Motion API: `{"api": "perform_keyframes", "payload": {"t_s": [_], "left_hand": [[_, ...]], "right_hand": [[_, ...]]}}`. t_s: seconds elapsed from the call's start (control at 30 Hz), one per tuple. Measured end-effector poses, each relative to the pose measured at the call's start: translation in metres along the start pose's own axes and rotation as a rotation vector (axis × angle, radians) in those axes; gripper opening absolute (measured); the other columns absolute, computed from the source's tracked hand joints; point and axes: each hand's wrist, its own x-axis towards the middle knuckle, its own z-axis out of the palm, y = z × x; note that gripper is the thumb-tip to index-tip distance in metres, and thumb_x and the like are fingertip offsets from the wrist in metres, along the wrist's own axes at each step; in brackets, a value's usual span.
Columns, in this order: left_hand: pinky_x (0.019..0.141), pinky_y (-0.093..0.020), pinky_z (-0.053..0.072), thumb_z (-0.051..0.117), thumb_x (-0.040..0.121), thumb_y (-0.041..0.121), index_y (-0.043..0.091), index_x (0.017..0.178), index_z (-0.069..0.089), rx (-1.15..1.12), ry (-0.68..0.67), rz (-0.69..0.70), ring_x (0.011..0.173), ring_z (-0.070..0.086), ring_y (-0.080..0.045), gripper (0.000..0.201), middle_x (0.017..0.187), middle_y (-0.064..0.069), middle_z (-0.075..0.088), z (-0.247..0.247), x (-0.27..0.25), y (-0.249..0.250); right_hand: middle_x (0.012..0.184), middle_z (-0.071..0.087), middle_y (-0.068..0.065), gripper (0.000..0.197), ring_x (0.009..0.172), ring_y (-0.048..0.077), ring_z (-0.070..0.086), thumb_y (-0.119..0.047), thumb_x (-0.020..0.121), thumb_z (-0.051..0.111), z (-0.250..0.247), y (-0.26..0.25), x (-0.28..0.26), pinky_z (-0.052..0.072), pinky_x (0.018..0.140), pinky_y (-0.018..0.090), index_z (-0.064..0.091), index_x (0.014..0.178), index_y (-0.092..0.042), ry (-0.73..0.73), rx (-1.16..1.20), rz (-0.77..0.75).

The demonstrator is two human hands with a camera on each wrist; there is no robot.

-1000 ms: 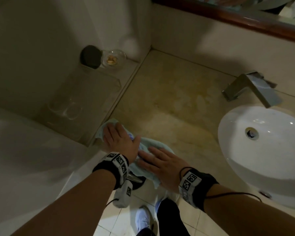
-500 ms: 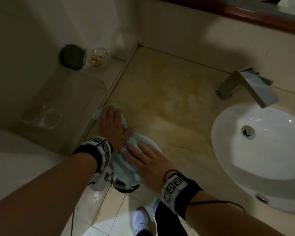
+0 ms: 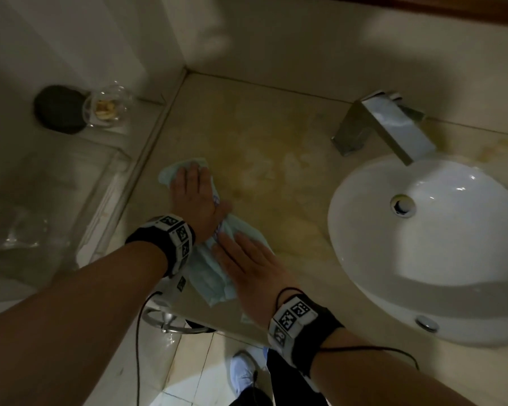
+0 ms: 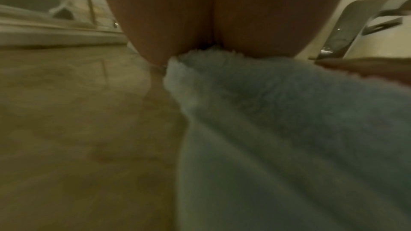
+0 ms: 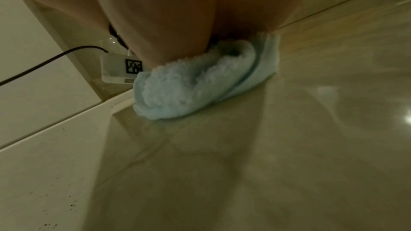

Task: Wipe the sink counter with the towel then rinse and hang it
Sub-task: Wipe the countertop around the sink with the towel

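Note:
A light blue towel [image 3: 214, 268] lies stretched along the left part of the beige stone counter [image 3: 261, 148]. My left hand [image 3: 192, 189] presses flat on its far end, fingers straight. My right hand [image 3: 247, 259] lies flat on its near end by the counter's front edge. The left wrist view shows the fluffy towel [image 4: 289, 129] under the palm; the right wrist view shows the towel [image 5: 195, 83] bunched under the palm beside the counter edge. The white basin [image 3: 423, 244] and the metal faucet [image 3: 384, 124] sit to the right.
A raised ledge [image 3: 106, 159] at left carries a dark round object [image 3: 60, 109], a glass jar [image 3: 109, 106] and a clear tray [image 3: 41, 200]. A wall corner [image 3: 185, 68] closes the counter's back left. Below the front edge are floor tiles [image 3: 194, 361] and a shoe [image 3: 244, 373].
Both hands have slid the towel away from me along the counter's left side, the left hand leading toward the back wall. The towel is drawn out longer between them.

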Motion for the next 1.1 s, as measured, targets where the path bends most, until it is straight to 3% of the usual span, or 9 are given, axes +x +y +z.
{"api": "perform_keyframes", "payload": {"t_s": [0.17, 0.27, 0.33, 0.43, 0.6, 0.73, 0.83, 0.93, 1.1], "left_hand": [[0.122, -0.056, 0.007, 0.022, 0.093, 0.072, 0.002, 0.158, 0.011, 0.025, -0.006, 0.034, 0.151, 0.005, -0.042, 0.096, 0.166, -0.021, 0.006, 0.001, 0.009, 0.044], [0.121, -0.058, 0.008, 0.021, 0.088, 0.072, 0.001, 0.158, 0.013, 0.047, -0.015, 0.077, 0.15, 0.007, -0.044, 0.1, 0.165, -0.022, 0.008, -0.001, 0.013, 0.07], [0.121, -0.057, 0.008, 0.028, 0.093, 0.07, 0.001, 0.158, 0.01, 0.107, -0.021, 0.115, 0.15, 0.007, -0.045, 0.096, 0.165, -0.022, 0.007, 0.002, 0.016, 0.088], [0.122, -0.055, 0.008, 0.035, 0.095, 0.066, 0.002, 0.158, 0.009, 0.111, -0.022, 0.147, 0.151, 0.007, -0.043, 0.094, 0.165, -0.02, 0.007, 0.004, 0.019, 0.116], [0.122, -0.055, 0.007, 0.032, 0.094, 0.065, 0.003, 0.158, 0.013, 0.102, -0.015, 0.203, 0.151, 0.008, -0.042, 0.091, 0.165, -0.02, 0.01, 0.008, 0.022, 0.154], [0.122, -0.055, 0.006, 0.039, 0.095, 0.06, 0.004, 0.158, 0.012, 0.104, -0.015, 0.252, 0.151, 0.006, -0.041, 0.089, 0.166, -0.019, 0.008, 0.012, 0.022, 0.187], [0.123, -0.054, 0.003, 0.045, 0.096, 0.058, 0.005, 0.159, 0.008, 0.086, -0.042, 0.293, 0.152, 0.001, -0.04, 0.09, 0.166, -0.017, 0.003, 0.014, 0.018, 0.212], [0.123, -0.054, 0.003, 0.044, 0.097, 0.058, 0.006, 0.159, 0.005, 0.084, -0.06, 0.329, 0.152, -0.002, -0.039, 0.09, 0.166, -0.016, 0.001, 0.018, 0.01, 0.231], [0.123, -0.053, 0.0, 0.038, 0.098, 0.059, 0.007, 0.159, 0.005, 0.138, -0.11, 0.392, 0.153, -0.007, -0.036, 0.086, 0.167, -0.012, -0.002, 0.026, -0.013, 0.251]], "right_hand": [[0.16, 0.031, 0.004, 0.091, 0.144, 0.028, 0.036, -0.037, 0.075, 0.076, -0.004, 0.023, -0.021, 0.036, 0.114, 0.044, 0.033, 0.152, -0.015, 0.033, -0.039, 0.063], [0.162, 0.026, 0.004, 0.078, 0.146, 0.028, 0.033, -0.035, 0.086, 0.06, -0.008, 0.036, -0.038, 0.035, 0.115, 0.045, 0.029, 0.154, -0.014, 0.05, -0.031, 0.098], [0.163, 0.023, 0.003, 0.073, 0.147, 0.027, 0.03, -0.034, 0.09, 0.051, -0.012, 0.044, -0.048, 0.033, 0.116, 0.044, 0.026, 0.156, -0.015, 0.063, -0.038, 0.125], [0.165, 0.016, 0.002, 0.107, 0.15, 0.026, 0.024, -0.038, 0.072, 0.079, -0.016, 0.058, -0.064, 0.027, 0.119, 0.044, 0.018, 0.157, -0.016, 0.015, -0.046, 0.175], [0.164, 0.019, 0.003, 0.125, 0.147, 0.027, 0.029, -0.043, 0.056, 0.089, -0.021, 0.075, -0.088, 0.02, 0.118, 0.039, 0.021, 0.157, -0.014, 0.024, -0.069, 0.233], [0.167, -0.002, 0.001, 0.124, 0.152, 0.027, 0.013, -0.041, 0.067, 0.083, -0.024, 0.086, -0.108, 0.022, 0.121, 0.042, 0.003, 0.159, -0.017, -0.049, -0.024, 0.288], [0.165, -0.019, -0.003, 0.118, 0.153, 0.026, -0.001, -0.035, 0.078, 0.074, -0.034, 0.088, -0.125, 0.015, 0.123, 0.041, -0.012, 0.157, -0.02, -0.086, 0.013, 0.322], [0.163, -0.024, -0.004, 0.105, 0.153, 0.025, -0.007, -0.031, 0.087, 0.063, -0.042, 0.087, -0.143, 0.011, 0.124, 0.042, -0.015, 0.156, -0.02, -0.083, 0.053, 0.351], [0.163, -0.023, -0.005, 0.125, 0.153, 0.026, 0.001, -0.035, 0.073, 0.077, -0.028, 0.09, -0.171, 0.014, 0.123, 0.042, -0.016, 0.156, -0.021, -0.096, 0.007, 0.377]]}}
